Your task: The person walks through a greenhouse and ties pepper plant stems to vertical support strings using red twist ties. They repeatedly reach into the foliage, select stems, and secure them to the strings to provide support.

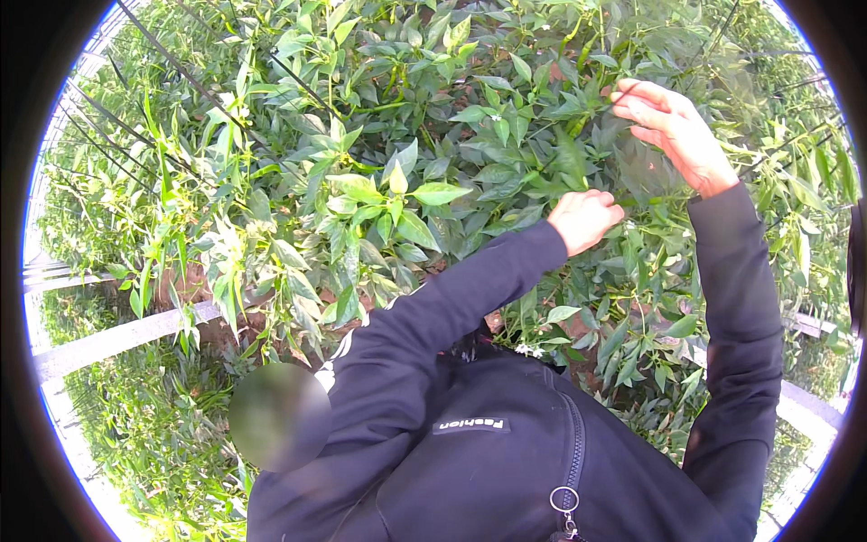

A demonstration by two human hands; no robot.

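Leafy green pepper plants (399, 196) fill the space before me, with slender green peppers (585, 53) hanging among the leaves. My left hand (585, 222) is curled low in the foliage, just below a blurred green leaf (572, 159). Its fingertips are turned away, so anything inside it is hidden. Higher and to the right, my right hand (677, 132) is raised with its fingers extended and slightly apart. Its fingertips are beside leaves and thin stems; no object shows in the palm. Another green pepper (577, 126) hangs between the two hands.
Dark strings (179, 78) slant through the plants at upper left. A pale horizontal bar (129, 342) crosses at left, and a similar pale bar (809, 406) shows at right. Small white flowers (530, 350) lie close to my dark jacket (488, 461), which has a zip ring (564, 499).
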